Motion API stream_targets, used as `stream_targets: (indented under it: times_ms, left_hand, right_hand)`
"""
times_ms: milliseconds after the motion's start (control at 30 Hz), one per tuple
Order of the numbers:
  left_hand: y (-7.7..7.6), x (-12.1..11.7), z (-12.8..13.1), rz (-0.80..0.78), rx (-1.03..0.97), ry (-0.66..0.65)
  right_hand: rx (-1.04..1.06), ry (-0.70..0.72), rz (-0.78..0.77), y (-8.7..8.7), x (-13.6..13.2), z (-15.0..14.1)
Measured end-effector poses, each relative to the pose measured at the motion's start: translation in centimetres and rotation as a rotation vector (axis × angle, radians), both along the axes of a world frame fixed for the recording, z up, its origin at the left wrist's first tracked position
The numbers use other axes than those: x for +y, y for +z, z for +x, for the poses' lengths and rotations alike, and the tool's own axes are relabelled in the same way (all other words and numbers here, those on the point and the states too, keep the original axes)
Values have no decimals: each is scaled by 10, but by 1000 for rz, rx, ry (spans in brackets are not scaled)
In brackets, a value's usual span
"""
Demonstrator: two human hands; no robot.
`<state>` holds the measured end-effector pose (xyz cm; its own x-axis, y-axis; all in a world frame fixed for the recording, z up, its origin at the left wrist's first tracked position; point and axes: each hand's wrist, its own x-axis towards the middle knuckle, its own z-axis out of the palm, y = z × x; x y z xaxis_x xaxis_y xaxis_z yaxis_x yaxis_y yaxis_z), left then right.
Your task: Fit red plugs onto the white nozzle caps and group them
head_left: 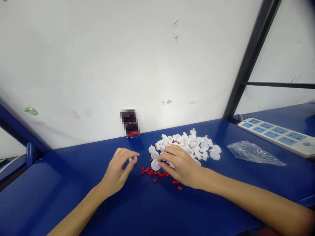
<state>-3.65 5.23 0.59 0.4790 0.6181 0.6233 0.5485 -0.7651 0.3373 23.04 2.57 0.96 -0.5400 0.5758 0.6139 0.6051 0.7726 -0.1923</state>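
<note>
Blue covers the table (pixel 152 209), where white plastic pieces (pixel 194 144) lie in a heap, many of them round discs with short stems. Short red tubes (pixel 160 175) are scattered in front of the heap, and a few red bits show among the white ones.

The right hand (pixel 159 161) reaches over the front of the heap, forefinger and thumb close together at the edge of a white disc (pixel 155 165); whether they grip it cannot be told. The left hand (pixel 137 157) is apart from the heap, its fingers curved and a small white ring (pixel 133 159) showing between forefinger and thumb. It is unclear whether that ring is held or lies behind them.

At the back edge, against the white wall (pixel 98 65), stands a dark panel (pixel 130 123) with a red band near the bottom; it is pixelated, so any writing is hidden. On the right, a crumpled clear plastic bag (pixel 256 154) lies near a white power strip (pixel 307 149) with two rows of light-blue sockets, any print on it too small to read. A black post (pixel 248 55) rises behind the strip.
</note>
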Motion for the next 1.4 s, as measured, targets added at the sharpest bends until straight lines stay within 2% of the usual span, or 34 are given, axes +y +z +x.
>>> stream_targets:
  times_ms: [100, 233, 433, 500, 567, 667, 733, 833, 900, 1067, 1167, 1300, 1400]
  left_hand:
    - [1, -10, 6, 106, 2, -184]
    - [-1, -21, 13, 194, -25, -239]
    - [-5, -28, 20, -46, 191, -204]
    - [-8, -27, 22, -84, 205, -175]
    - [-10, -24, 23, -73, 153, -90]
    - [-9, -20, 23, -40, 7, 71]
    - [-7, -20, 23, -39, -53, 108]
    - [-4, -23, 24, -64, -18, 34]
    - [-6, -27, 25, -92, 57, -29]
    - [-12, -33, 29, -164, 159, -66]
    - [-11, -34, 31, -147, 148, -80]
    - [-10, -36, 31, -145, 138, -98]
    - [-12, -39, 31, -185, 168, -96]
  right_hand:
    - [147, 105, -83, 1, -5, -3]
    - [229, 219, -142, 0, -10, -7]
    - [269, 260, -134, -4, -17, -14]
    - [279, 232, -117, -4, -18, -15]
    - [287, 164, -95, -5, -19, -15]
    - [195, 90, -112, -5, -20, -13]
    - [41, 74, -118, -5, -20, -12]
    - [-226, 78, -66, -7, -19, -13]
    - [-328, 89, -45, -8, -17, -14]
    - [-302, 127, -53, -13, -12, -12]
    - [-101, 161, -169, -12, -10, -11]
    - [258, 132, -532, -2, -11, -8]
    - [441, 164, -749, 5, -14, -7]
